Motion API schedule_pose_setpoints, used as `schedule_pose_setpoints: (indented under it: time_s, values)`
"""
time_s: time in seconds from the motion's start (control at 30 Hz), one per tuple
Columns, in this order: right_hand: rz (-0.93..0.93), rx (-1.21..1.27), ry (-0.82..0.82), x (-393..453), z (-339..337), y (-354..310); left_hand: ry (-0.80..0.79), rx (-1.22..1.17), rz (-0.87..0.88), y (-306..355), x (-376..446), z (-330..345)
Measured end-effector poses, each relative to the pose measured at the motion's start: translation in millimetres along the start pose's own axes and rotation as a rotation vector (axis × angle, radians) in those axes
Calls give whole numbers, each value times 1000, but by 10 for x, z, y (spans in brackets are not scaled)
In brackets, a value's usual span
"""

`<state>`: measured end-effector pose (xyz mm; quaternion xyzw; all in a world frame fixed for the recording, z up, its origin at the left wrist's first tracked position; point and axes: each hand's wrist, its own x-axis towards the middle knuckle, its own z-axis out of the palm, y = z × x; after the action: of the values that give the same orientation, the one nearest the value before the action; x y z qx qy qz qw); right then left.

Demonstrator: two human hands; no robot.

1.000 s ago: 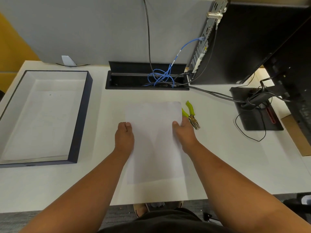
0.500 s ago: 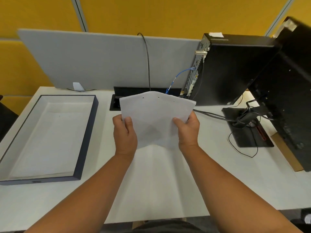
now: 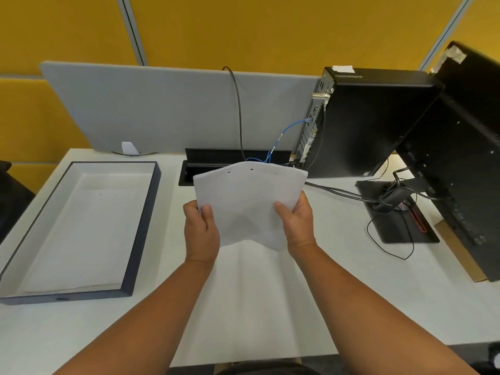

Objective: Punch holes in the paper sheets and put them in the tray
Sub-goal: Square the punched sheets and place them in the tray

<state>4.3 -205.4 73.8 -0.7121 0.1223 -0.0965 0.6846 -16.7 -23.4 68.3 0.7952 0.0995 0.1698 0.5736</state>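
your left hand (image 3: 201,231) and right hand (image 3: 297,222) each pinch a side of the punched sheet (image 3: 247,196), raised right of the tray (image 3: 140,226).

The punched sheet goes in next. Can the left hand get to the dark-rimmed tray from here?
Probably yes: the dark-rimmed tray lies open just left of the left hand, nothing between, though that hand holds the white paper sheet.

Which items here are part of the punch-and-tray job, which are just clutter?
In the job:
- punched sheet, held off the desk by left hand and right hand
- tray, paper already inside
- paper on the desk

Just lying about:
- computer tower
- monitor stand
- blue cable
- divider panel
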Motion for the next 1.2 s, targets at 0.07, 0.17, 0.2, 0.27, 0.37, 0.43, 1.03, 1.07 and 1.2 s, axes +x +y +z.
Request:
schedule_pose_setpoints:
  time_s: [0.07, 0.17, 0.2, 0.27, 0.37, 0.43, 1.03, 1.07, 1.2]
  values:
    - [0, -20, 8, 19, -2, -3, 12, 11, -3, 17, 18, 2]
    - [11, -50, 28, 77, 0, -20, 35, 35, -18, 48, 59, 8]
    - [22, -64, 28, 94, 0, -16, 40, 42, -28, 53, 69, 9]
    - [46, -96, 17, 105, -2, -1, 42, 58, -50, 48, 79, 12]
    - [64, -111, 4, 100, -14, 50, 34, 84, -76, 29, 74, 17]
    - [67, -105, -6, 101, -19, 76, 25, 103, -87, 11, 77, 15]
    - [102, -144, -19, 129, -3, 145, 31, 185, -189, -103, 149, 56]
    - [145, -132, -47, 131, -13, 148, 38, 189, -195, -101, 155, 55]
    - [231, -120, -173, 136, -57, 156, 23, 152, -193, -76, 182, 25]
